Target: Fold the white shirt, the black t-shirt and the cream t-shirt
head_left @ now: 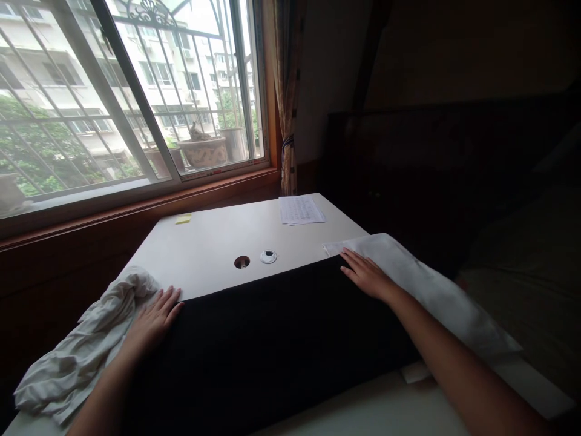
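Observation:
A large black cloth (272, 339) lies flat across the near half of the white table. On its far left corner rests my left hand (157, 315), palm down with the fingers stretched out. My right hand (365, 275) lies flat at the far right corner, fingers extended over the cloth's edge. Beside my left hand is a crumpled white cloth (97, 339). A smoother white fabric (422, 284), perhaps a bag, spreads to the right, partly behind my right arm. Neither hand grips anything.
The white table (218, 236) has a round cable hole (242, 262) with its round cap (268, 257) alongside. Printed papers (302, 209) lie at the far edge, a yellow sticky-note pad (183, 218) at the far left. Beyond stand a barred window (136, 91) and a curtain (285, 109).

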Demonstrator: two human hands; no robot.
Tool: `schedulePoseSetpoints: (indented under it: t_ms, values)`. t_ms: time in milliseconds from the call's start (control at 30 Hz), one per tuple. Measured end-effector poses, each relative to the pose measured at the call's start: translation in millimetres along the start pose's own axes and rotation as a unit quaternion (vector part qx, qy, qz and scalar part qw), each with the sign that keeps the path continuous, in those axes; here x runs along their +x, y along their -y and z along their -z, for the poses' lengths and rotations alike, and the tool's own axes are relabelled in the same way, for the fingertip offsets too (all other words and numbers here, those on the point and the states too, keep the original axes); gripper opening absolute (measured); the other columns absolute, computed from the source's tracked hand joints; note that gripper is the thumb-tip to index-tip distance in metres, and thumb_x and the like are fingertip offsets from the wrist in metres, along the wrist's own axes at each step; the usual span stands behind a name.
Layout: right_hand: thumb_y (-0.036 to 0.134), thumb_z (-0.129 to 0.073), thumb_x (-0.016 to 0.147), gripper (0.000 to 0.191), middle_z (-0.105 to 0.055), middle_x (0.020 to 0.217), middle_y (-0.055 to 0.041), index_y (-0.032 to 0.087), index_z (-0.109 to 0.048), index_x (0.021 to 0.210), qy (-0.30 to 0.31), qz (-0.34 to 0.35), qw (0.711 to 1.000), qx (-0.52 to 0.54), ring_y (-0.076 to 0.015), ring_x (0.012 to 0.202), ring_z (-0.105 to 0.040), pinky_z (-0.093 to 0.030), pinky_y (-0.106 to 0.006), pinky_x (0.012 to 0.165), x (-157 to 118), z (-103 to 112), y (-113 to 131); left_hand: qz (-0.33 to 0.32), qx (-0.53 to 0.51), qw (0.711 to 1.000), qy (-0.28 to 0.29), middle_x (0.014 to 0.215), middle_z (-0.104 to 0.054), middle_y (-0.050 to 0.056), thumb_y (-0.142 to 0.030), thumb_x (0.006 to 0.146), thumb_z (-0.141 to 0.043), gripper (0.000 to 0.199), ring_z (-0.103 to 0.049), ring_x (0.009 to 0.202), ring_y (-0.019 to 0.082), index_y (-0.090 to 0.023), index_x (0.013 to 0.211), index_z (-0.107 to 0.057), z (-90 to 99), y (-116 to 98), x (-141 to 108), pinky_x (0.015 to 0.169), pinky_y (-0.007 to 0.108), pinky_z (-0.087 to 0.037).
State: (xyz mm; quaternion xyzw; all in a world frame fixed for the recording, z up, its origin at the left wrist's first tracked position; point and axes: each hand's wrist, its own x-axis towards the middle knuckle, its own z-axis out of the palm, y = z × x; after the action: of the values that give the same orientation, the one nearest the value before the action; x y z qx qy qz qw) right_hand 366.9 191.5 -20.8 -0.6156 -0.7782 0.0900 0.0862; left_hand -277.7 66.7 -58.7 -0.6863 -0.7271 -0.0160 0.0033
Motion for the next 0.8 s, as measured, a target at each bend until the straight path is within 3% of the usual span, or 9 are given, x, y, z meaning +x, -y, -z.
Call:
schedulePoseSetpoints:
  t_ms: [167,300,433,533,633,800]
  values:
    - [0.055,-0.027,0.104,0.066,-0.024,0.170,-0.0034,0.026,-0.029,0.163,-0.017,-0.023,1.000,0.009,-0.0266,0.156,-0.024,-0.020,-0.052,0.127,4,-6,-6,0.054,-0.029,0.998,-0.014,0.167,-0.031,0.012,-0.040,0.105,-0.026,0.059,-0.021,0.156,0.030,-0.018,0.158,-0.039,-8.4,29,2,0.123,0.054,-0.026]
    - [0.054,-0.026,0.103,0.068,-0.032,0.167,-0.0084,0.018,-0.034,0.161,-0.037,-0.043,0.998,-0.006,-0.0281,0.154,-0.027,-0.024,-0.051,0.126,8,-15,-14,0.030,-0.053,0.995,-0.073,0.157,-0.048,0.013,-0.044,0.101,-0.033,0.058,-0.037,0.150,0.032,-0.017,0.147,-0.055,-10.0,31,4,0.121,0.052,-0.033]
    - [0.050,-0.026,0.102,0.067,-0.042,0.162,-0.0123,0.012,-0.043,0.155,-0.069,-0.034,0.997,-0.019,-0.0282,0.151,-0.035,-0.027,-0.044,0.126,11,-21,-26,0.006,-0.085,0.985,-0.150,0.132,-0.066,0.015,-0.052,0.097,-0.038,0.054,-0.058,0.127,0.035,-0.018,0.125,-0.070,-4.5,26,2,0.113,0.050,-0.041]
    - [0.046,-0.025,0.103,0.064,-0.050,0.156,-0.0126,0.011,-0.051,0.150,-0.094,-0.023,0.995,-0.021,-0.0297,0.147,-0.042,-0.031,-0.044,0.124,10,-23,-33,0.030,-0.112,0.978,-0.171,0.112,-0.068,0.014,-0.054,0.093,-0.043,0.048,-0.064,0.105,0.035,-0.020,0.104,-0.074,1.7,24,1,0.102,0.051,-0.046]
    - [0.043,-0.026,0.102,0.059,-0.057,0.150,-0.0101,0.015,-0.059,0.142,-0.119,-0.017,0.992,-0.033,-0.0318,0.140,-0.048,-0.037,-0.047,0.120,7,-22,-36,0.047,-0.151,0.971,-0.179,0.100,-0.067,0.014,-0.057,0.087,-0.047,0.044,-0.064,0.095,0.034,-0.019,0.088,-0.070,6.4,24,1,0.097,0.050,-0.047]
    - [0.049,-0.034,0.100,0.053,-0.063,0.135,-0.0104,0.020,-0.070,0.127,-0.152,-0.032,0.986,-0.052,-0.0372,0.121,-0.056,-0.046,-0.051,0.106,5,-18,-38,0.061,-0.182,0.967,-0.165,0.098,-0.067,0.012,-0.063,0.085,-0.048,0.048,-0.066,0.095,0.031,-0.021,0.088,-0.070,14.6,28,-5,0.093,0.042,-0.051]
